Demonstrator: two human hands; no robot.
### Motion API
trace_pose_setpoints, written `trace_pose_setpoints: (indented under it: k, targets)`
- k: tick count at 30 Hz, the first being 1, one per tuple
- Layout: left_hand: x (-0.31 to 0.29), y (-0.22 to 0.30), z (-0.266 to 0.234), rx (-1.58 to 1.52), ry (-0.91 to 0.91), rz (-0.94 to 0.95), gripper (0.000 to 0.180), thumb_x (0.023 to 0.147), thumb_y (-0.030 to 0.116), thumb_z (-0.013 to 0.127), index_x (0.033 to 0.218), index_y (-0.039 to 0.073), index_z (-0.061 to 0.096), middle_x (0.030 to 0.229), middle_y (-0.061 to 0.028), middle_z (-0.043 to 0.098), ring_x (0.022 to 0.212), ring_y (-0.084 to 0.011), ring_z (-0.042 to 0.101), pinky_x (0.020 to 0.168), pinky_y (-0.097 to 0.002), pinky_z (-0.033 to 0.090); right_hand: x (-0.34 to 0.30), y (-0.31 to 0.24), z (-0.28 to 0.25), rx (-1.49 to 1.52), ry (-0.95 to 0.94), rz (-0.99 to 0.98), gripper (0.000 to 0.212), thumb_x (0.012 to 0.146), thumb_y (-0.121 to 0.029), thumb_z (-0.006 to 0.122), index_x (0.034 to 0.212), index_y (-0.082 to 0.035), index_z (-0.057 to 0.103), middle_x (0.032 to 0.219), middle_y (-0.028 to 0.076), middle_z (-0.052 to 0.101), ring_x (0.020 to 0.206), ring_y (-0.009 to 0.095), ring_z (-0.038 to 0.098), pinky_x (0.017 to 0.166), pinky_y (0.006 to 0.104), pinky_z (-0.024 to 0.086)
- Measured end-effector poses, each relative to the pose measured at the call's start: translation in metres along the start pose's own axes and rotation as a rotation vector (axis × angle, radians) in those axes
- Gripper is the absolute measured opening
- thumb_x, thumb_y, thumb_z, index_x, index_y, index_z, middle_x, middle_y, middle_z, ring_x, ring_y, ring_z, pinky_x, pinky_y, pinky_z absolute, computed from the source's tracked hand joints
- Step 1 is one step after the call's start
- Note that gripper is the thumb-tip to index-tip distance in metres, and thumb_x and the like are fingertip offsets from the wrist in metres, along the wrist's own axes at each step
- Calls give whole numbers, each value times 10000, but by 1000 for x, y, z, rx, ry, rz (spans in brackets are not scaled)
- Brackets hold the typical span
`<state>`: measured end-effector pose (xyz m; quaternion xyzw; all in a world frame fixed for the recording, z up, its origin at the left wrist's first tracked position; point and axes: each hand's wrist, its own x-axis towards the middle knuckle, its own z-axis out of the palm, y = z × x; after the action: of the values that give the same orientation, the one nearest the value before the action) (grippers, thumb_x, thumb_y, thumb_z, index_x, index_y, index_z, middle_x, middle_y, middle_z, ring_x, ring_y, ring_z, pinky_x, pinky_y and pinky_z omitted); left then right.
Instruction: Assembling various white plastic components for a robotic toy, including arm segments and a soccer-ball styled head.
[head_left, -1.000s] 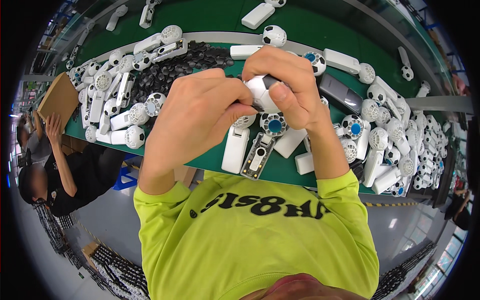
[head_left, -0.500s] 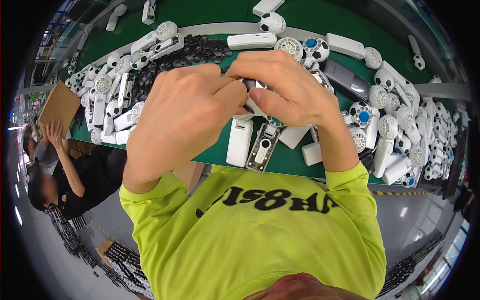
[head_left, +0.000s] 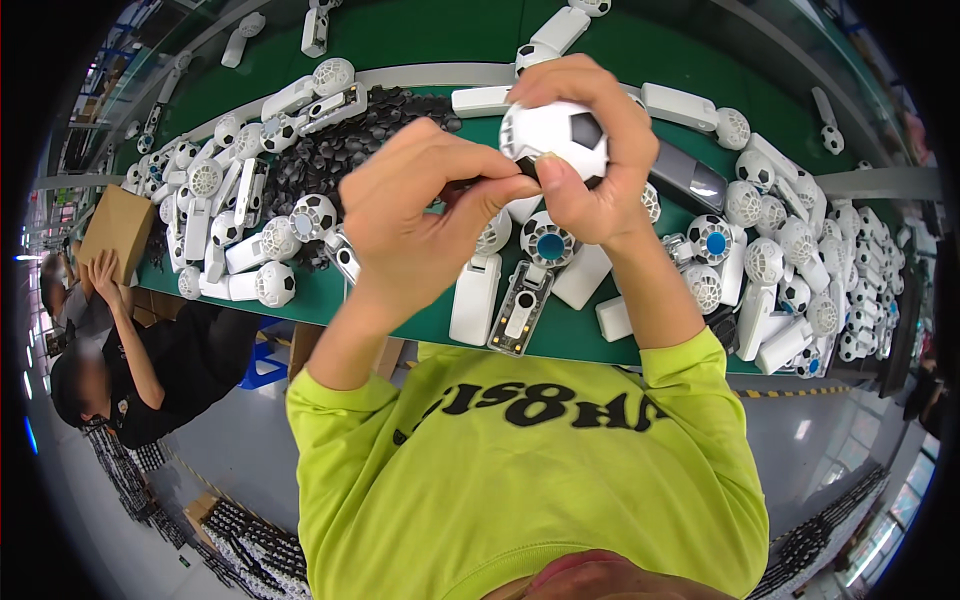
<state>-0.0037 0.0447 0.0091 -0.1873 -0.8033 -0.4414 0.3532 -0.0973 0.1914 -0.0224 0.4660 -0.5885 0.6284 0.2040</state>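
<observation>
A white ball-shaped fan head with black football-style patches is raised above the green table. My right hand is closed around it, fingers over the top and thumb at its lower edge. My left hand pinches thumb and forefinger together against the ball's lower left side; a dark bit shows there, too small to make out. Below the hands lie a white handle and an opened handheld fan with its inner parts exposed. That fan's football-patterned head has a blue centre.
Small black pieces lie heaped left of my hands. White fans crowd the table on the left and right. A grey device lies behind my right wrist. At far left, a co-worker's hand touches a cardboard box.
My hands have drawn slightly apart, and my left hand has shifted so its fingertips pinch at the ball's edge. The ball, mostly covered before, now shows plainly in my right hand.
</observation>
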Motion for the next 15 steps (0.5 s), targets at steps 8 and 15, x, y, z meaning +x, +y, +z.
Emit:
trace_pose_setpoints:
  k: [8,15]
  targets:
    - [-9,-11,6,-315,60,-247,136,718,19,821,796,-8,713,678,-11,649,542,-35,528,488,-172,394,-1,0,-2,-101,10,-196,436,771,-342,649,994,29,593,938,221,636,801,236,612,643,312,487]
    - [10,-3,-14,-217,-203,-361,124,773,54,791,843,-21,721,729,-38,680,554,-39,537,496,-170,404,1,5,-3,-26,-54,-204,424,783,-327,677,1008,18,579,970,222,630,745,240,619,611,312,493]
